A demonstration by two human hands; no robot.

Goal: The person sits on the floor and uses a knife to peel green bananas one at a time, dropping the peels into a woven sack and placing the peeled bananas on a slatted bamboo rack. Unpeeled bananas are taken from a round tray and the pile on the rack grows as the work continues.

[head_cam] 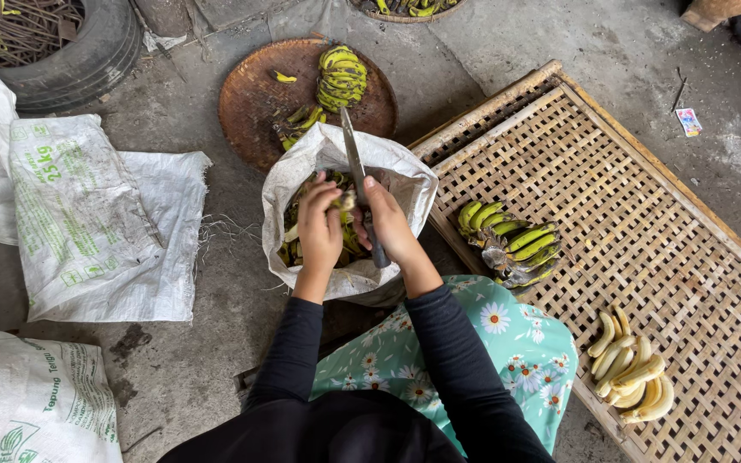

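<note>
Right hand (390,225) gripping a knife (358,176), left hand (319,225) closed on a banana (346,201), over an open white sack (302,167), green banana bunch (512,244) on woven bamboo mat (645,197)

Open sack mouth (349,163) is occupied by both hands and the knife blade (352,150); entry from above is blocked there. Bare concrete floor (216,360) is left free between the sack and the flat white bags (100,223). The round tray (259,99) is clear along its left edge. The woven bamboo rack (636,189) is open across its far half; banana bunches (516,244) are set at its near-left corner, peeled bananas (632,369) at its near edge.
</note>
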